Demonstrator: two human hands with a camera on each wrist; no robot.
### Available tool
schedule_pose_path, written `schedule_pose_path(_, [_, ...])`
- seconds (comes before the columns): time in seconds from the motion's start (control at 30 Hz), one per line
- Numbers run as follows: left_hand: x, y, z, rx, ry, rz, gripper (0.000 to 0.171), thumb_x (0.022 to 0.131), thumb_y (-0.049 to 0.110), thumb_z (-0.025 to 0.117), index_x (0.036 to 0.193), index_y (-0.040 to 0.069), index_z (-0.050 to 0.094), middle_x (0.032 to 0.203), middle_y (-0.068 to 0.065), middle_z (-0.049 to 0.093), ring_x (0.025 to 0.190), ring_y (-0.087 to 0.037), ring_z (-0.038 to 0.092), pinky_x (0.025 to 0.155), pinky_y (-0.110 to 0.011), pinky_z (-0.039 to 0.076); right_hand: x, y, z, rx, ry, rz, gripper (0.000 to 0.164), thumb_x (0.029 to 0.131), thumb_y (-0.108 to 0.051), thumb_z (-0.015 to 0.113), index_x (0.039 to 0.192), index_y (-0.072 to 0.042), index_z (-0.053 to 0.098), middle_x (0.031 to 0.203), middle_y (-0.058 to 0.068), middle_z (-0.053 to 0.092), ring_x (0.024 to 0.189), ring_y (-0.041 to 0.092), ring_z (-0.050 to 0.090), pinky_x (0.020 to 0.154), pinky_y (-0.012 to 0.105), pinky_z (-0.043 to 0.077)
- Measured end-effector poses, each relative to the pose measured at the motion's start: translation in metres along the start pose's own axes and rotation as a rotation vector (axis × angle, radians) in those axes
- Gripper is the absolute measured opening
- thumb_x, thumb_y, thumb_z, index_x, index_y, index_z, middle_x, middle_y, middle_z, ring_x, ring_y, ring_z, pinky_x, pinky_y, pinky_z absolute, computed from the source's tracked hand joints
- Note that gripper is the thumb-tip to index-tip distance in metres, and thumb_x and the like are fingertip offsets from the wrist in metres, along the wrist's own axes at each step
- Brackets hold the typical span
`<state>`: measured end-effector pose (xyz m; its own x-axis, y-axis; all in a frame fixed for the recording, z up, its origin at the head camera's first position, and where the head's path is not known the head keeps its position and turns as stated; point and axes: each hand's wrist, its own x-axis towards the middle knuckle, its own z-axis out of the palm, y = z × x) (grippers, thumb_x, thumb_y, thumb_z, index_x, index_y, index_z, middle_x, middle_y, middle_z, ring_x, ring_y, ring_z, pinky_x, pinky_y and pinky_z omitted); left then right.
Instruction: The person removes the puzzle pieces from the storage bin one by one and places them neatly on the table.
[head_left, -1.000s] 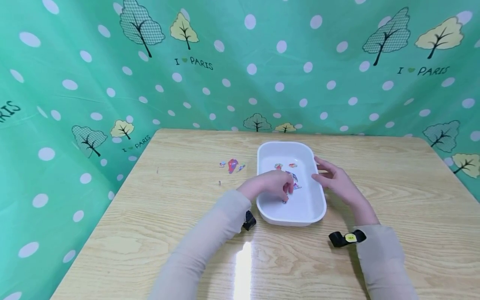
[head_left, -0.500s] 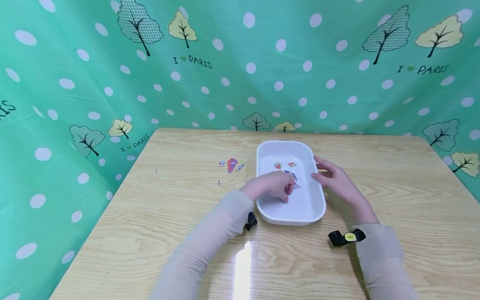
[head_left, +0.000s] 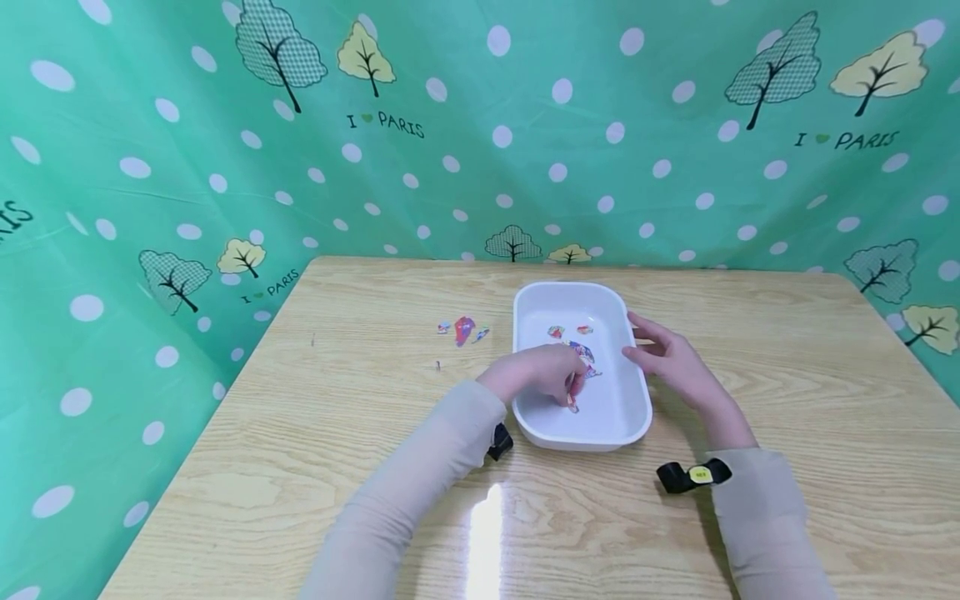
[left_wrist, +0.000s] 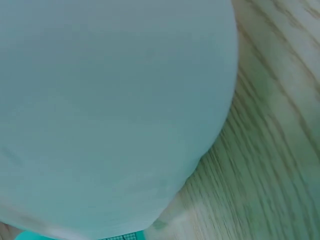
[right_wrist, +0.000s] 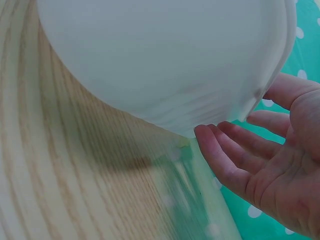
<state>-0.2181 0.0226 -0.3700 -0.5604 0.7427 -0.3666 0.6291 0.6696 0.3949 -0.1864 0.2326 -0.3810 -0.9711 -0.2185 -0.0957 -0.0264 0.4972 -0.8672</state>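
Observation:
Inside the white plastic tub (head_left: 611,417) my left hand (head_left: 551,371) reaches down with fingers bent, pinching a small colourful flat piece (head_left: 573,405) near the floor. Beyond those fingers lie more colourful flat pieces (head_left: 581,351), and two others (head_left: 556,332) sit towards the far end. Their exact kind is too small to tell. My right hand (head_left: 671,358) holds the tub's right side, thumb at the rim; in the right wrist view its fingers (right_wrist: 225,150) touch the outer wall. Only the tub's outside fills the left wrist view, with the left hand hidden.
Left of the tub, several colourful flat pieces (head_left: 464,331) lie on the wooden table (head_left: 360,400), with a tiny one (head_left: 438,366) nearer. Black straps (head_left: 693,476) sit at the wrists. A green dotted curtain (head_left: 465,150) hangs behind the table.
My left fingers shift slightly inside the tub, and the small piece at their tips, hidden half a second ago, shows again. The right hand and tub stay put.

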Motion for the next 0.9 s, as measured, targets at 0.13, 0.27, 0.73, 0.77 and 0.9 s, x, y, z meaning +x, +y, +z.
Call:
schedule_pose_path(0.13, [-0.0007,0.0025,0.0010,0.018,-0.004,0.004,0.017,0.073,0.010,0.073,0.084,0.014,0.060,0.081,0.005,0.057,0.078,-0.008,0.052,0.070,-0.015,0.041,-0.0004,0.0008,0.0002,-0.004,0.002,0.001,0.065,0.091,-0.030,0.052,0.145,-0.013,0.021,0.136,0.023,0.036,0.116,0.038,0.048,0.084,0.038,0.050])
schedule_pose_path(0.27, [-0.0005,0.0057,0.0018,0.041,-0.006,0.037,0.017,0.074,0.012,0.073,0.085,0.014,0.060,0.081,0.006,0.057,0.078,-0.008,0.052,0.069,-0.015,0.041,-0.0005,0.0012,0.0005,-0.003,0.006,0.002,0.065,0.091,-0.032,0.053,0.145,-0.012,0.021,0.135,0.024,0.037,0.115,0.039,0.048,0.083,0.038,0.051])
schedule_pose_path(0.73, [0.0016,0.0034,0.0039,0.049,0.016,-0.003,0.014,0.075,0.015,0.073,0.078,0.016,0.059,0.076,0.006,0.058,0.073,-0.008,0.053,0.065,-0.016,0.041,-0.0009,-0.0009,-0.0005,0.054,-0.006,-0.038,0.063,0.092,-0.025,0.052,0.144,-0.010,0.021,0.134,0.026,0.038,0.114,0.039,0.048,0.076,0.026,0.052])
schedule_pose_path(0.77, [0.0014,0.0027,0.0040,0.044,0.023,-0.002,0.013,0.075,0.016,0.073,0.078,0.016,0.059,0.076,0.006,0.058,0.073,-0.008,0.053,0.065,-0.016,0.041,-0.0010,-0.0011,-0.0005,0.057,-0.007,-0.037,0.063,0.092,-0.024,0.053,0.144,-0.010,0.021,0.134,0.026,0.038,0.114,0.039,0.048,0.076,0.026,0.052])
schedule_pose_path(0.9, [0.0003,-0.0004,0.0035,-0.003,0.065,-0.012,0.013,0.076,0.017,0.073,0.077,0.017,0.059,0.076,0.007,0.058,0.072,-0.007,0.052,0.066,-0.016,0.040,-0.0007,-0.0003,-0.0003,0.054,-0.006,-0.036,0.064,0.091,-0.025,0.053,0.144,-0.010,0.021,0.134,0.026,0.038,0.113,0.039,0.049,0.077,0.027,0.052])
